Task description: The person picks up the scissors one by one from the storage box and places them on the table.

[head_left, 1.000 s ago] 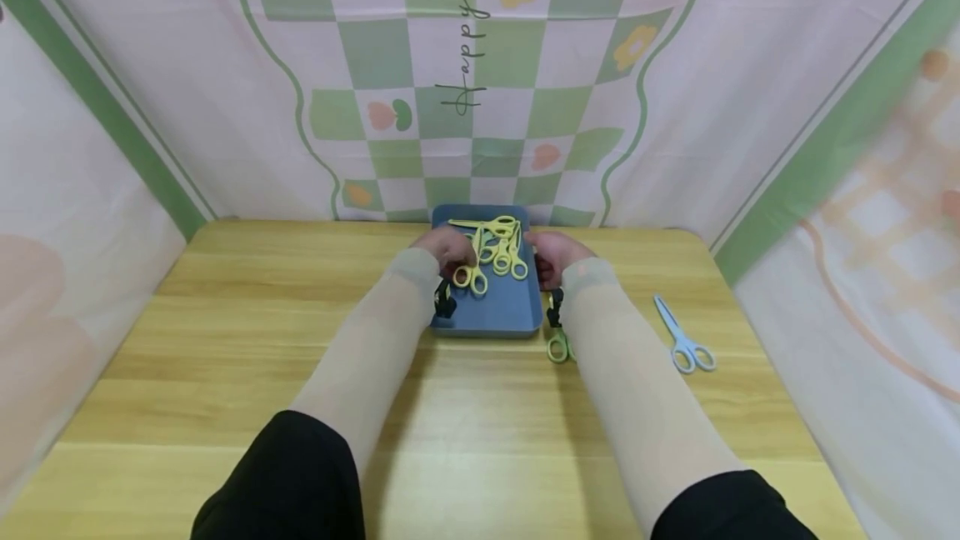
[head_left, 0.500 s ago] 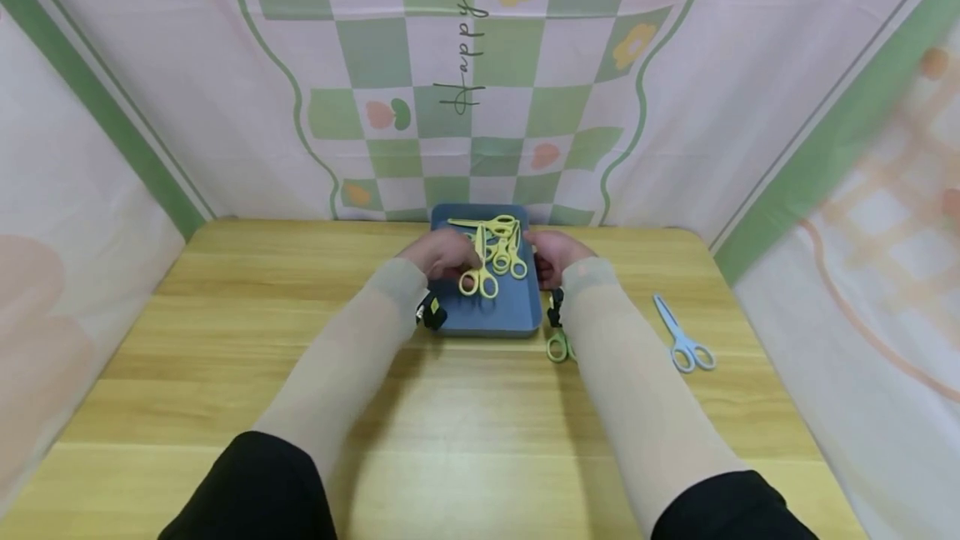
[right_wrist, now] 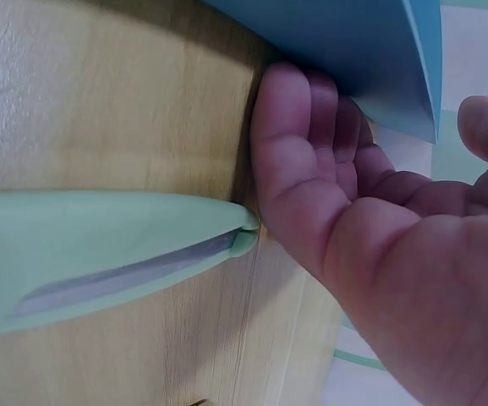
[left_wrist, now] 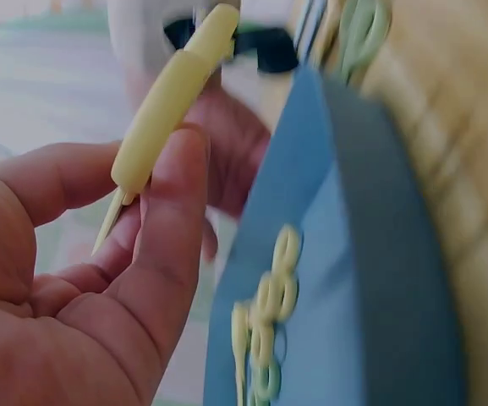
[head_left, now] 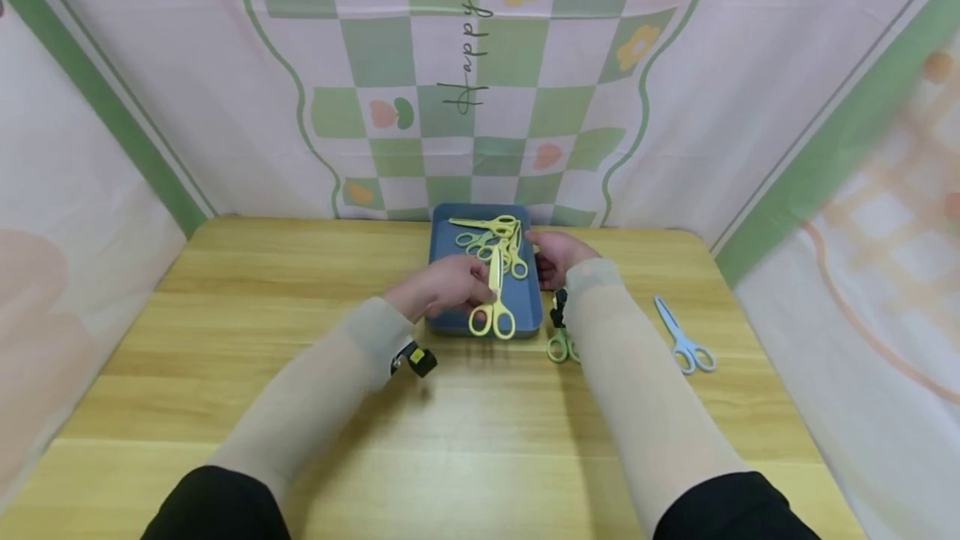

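Observation:
In my left hand (head_left: 450, 286) I pinch a pair of yellow scissors (head_left: 493, 307) between thumb and fingers, above the front of the blue tray (head_left: 527, 311). The blades point away and the finger loops hang toward me. The left wrist view shows the thumb pressed on the yellow scissors (left_wrist: 155, 123). At the tray's right side, my right hand (head_left: 557, 258) keeps its curled fingers against the outer wall, with the thumb near the rim. Several more scissors (head_left: 517, 263), yellow and pale green, lie overlapping in the back of the tray.
Green scissors (right_wrist: 117, 254) lie on the table beside the right hand, partly hidden by the forearm in the head view. Farther right are blue scissors (head_left: 678, 340). Behind the wooden table (head_left: 285, 307) hangs a patterned cloth (head_left: 446, 157).
My left hand has drawn back toward me, lifting the yellow scissors from the others in the tray to above its front edge. The right hand has stayed beside the tray.

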Action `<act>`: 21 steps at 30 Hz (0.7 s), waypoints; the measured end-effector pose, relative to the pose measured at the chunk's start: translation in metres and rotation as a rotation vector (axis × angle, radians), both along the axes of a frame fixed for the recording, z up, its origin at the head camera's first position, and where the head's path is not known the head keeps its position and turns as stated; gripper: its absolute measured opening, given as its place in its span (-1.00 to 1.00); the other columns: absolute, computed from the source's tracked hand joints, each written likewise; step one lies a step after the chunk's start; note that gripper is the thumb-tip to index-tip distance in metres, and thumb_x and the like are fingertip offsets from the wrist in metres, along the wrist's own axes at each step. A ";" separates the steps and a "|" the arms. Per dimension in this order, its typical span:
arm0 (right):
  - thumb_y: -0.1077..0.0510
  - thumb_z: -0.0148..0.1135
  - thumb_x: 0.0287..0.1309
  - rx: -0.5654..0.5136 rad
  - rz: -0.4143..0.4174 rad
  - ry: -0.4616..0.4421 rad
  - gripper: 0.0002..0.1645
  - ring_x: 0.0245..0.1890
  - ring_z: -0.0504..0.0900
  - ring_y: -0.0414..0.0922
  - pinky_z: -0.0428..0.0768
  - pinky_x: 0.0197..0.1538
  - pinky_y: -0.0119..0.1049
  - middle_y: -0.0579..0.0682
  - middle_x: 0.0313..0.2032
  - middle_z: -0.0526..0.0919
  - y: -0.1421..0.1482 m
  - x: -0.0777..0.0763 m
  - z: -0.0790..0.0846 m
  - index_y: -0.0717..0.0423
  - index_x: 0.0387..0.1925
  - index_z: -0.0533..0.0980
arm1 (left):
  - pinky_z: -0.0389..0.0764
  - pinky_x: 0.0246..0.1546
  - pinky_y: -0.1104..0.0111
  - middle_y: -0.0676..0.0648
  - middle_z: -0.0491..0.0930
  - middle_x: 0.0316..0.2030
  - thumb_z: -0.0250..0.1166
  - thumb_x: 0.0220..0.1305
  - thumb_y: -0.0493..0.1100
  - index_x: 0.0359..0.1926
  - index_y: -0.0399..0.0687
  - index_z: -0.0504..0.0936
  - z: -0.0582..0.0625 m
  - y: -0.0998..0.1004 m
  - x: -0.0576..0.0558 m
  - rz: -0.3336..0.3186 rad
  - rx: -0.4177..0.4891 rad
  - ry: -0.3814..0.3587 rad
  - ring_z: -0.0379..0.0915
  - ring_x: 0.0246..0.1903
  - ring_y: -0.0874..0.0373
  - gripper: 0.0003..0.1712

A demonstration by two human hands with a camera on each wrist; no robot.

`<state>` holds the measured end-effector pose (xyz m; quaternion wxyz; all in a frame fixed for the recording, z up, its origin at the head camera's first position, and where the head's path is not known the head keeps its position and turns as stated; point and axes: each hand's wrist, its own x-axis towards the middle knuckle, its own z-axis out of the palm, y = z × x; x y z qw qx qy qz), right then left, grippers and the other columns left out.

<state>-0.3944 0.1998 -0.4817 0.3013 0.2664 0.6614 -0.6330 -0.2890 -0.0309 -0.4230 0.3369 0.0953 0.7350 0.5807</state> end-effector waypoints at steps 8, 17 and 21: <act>-0.27 -0.01 0.43 -0.006 0.030 0.035 -0.31 0.02 0.55 0.06 0.59 0.02 -0.06 0.18 0.09 0.53 -0.001 0.007 0.006 0.24 0.21 0.36 | 0.67 -0.28 0.14 -0.21 0.64 -0.38 0.40 0.16 -0.38 -0.29 -0.27 0.55 -0.012 0.011 0.048 -0.089 -0.061 0.086 0.62 -0.49 -0.01 -0.84; -0.29 -0.02 0.43 0.029 0.054 0.060 -0.35 -0.04 0.59 0.05 0.62 -0.04 -0.05 0.16 0.04 0.57 -0.001 0.004 0.001 0.17 0.17 0.39 | 0.58 -0.54 0.33 -0.21 0.61 -0.45 0.39 0.14 -0.44 -0.36 -0.27 0.54 -0.043 0.025 0.087 -0.134 -0.096 0.032 0.56 -0.59 0.08 -0.84; -0.28 0.00 0.43 0.038 0.043 0.062 -0.36 -0.08 0.59 0.05 0.61 -0.05 -0.06 0.15 0.00 0.59 -0.004 0.007 0.005 0.17 0.17 0.40 | 0.55 -0.59 0.38 -0.20 0.59 -0.45 0.39 0.13 -0.44 -0.36 -0.27 0.52 -0.053 0.028 0.094 -0.117 -0.124 0.016 0.55 -0.59 0.08 -0.83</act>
